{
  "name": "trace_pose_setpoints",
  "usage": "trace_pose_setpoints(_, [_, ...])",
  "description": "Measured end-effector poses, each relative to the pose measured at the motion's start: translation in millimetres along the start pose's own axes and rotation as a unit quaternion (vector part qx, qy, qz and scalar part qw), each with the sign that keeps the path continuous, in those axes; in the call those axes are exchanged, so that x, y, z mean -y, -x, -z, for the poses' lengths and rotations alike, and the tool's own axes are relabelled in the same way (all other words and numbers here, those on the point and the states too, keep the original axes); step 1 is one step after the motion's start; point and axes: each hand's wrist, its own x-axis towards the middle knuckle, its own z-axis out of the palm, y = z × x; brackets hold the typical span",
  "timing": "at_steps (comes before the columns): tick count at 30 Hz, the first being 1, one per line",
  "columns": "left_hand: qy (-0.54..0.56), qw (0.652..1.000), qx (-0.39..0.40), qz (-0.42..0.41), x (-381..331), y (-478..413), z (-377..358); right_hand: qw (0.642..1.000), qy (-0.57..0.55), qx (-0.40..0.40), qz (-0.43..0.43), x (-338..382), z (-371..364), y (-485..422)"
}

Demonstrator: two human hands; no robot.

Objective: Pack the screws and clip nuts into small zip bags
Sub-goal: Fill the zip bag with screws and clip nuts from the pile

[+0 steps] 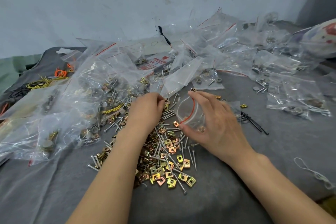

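The right hand (214, 123) pinches one small zip bag (190, 112), right of the heaped screws (168, 113) and clip nuts (182, 177) (too many to count). The left hand (145, 109) curls at the heap's far end; I cannot tell on what.

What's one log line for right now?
left hand: fingertips at pile of screws and clip nuts | right hand: holding zip bag open

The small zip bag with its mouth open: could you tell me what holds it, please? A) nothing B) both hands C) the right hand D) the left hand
C: the right hand holds the small zip bag by its red-lined mouth between thumb and forefinger, while the left hand is at the pile of clip nuts and screws.
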Motion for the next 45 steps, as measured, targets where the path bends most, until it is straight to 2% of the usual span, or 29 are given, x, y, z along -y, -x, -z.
trace_pose_setpoints(6, [-0.070, 0.997, 0.026, -0.007, 2, -8, -8, 1.000, -0.002, 0.000, -0.001, -1, 0, 0])
trace_pose_setpoints(9, [-0.060, 0.997, 0.041, 0.013, 8, -5, -5, 1.000, -0.004, 0.005, -0.001, -1, 0, 0])
trace_pose_setpoints(12, [0.089, 0.994, 0.041, 0.040, 16, 3, 7, 1.000, -0.006, 0.010, -0.003, -2, 0, 1])
trace_pose_setpoints(16, [0.309, 0.948, -0.001, 0.076, 22, 26, 30, 1.000, -0.006, 0.015, -0.005, -2, 0, 2])
trace_pose_setpoints(21, [0.417, 0.907, -0.006, 0.055, 28, 55, 49, 1.000, -0.004, 0.018, -0.001, -1, 0, 1])
trace_pose_setpoints(26, [0.437, 0.899, 0.015, 0.029, 37, 71, 58, 1.000, -0.002, 0.012, -0.001, -1, -1, 0])
trace_pose_setpoints(36, [0.407, 0.913, 0.014, 0.012, 39, 68, 54, 1.000, 0.001, 0.017, 0.000, 0, -1, -1])
trace_pose_setpoints(40, [0.377, 0.926, -0.021, 0.023, 38, 65, 47, 1.000, 0.003, 0.018, 0.003, 0, -1, -1])
trace_pose_setpoints(45, [0.407, 0.911, -0.050, 0.047, 35, 63, 45, 1.000, 0.007, 0.019, 0.003, -1, -1, 0])
